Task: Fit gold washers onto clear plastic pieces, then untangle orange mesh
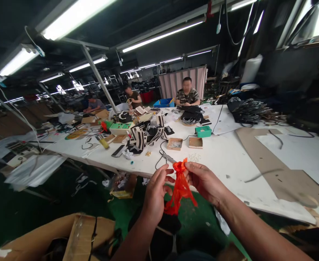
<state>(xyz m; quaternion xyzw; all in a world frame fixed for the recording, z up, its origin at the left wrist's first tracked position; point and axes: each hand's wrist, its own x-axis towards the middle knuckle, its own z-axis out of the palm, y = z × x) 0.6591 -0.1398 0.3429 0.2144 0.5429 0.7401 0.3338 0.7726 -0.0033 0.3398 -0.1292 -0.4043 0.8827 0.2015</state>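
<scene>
A bright red-orange plastic bag (179, 188), thin and knotted near its top, hangs over the table's front edge. My right hand (204, 179) pinches it beside the knot between thumb and forefinger. Just left of the bag is my left hand (154, 194), its fingers curved and apart; whether a fingertip touches the plastic I cannot tell. Behind the knot, a grey-handled tool (169, 158) with a black cord lies on the white table (219, 163). Small pale pieces (194, 157) are scattered right behind the bag.
Two shallow cardboard boxes (195, 143) and a green box (203, 131) stand mid-table. Black-and-cream striped pieces (139, 137) are heaped to the left. Co-workers sit across the table, one in a camouflage shirt (189, 97). A large carton (90, 235) is at lower left.
</scene>
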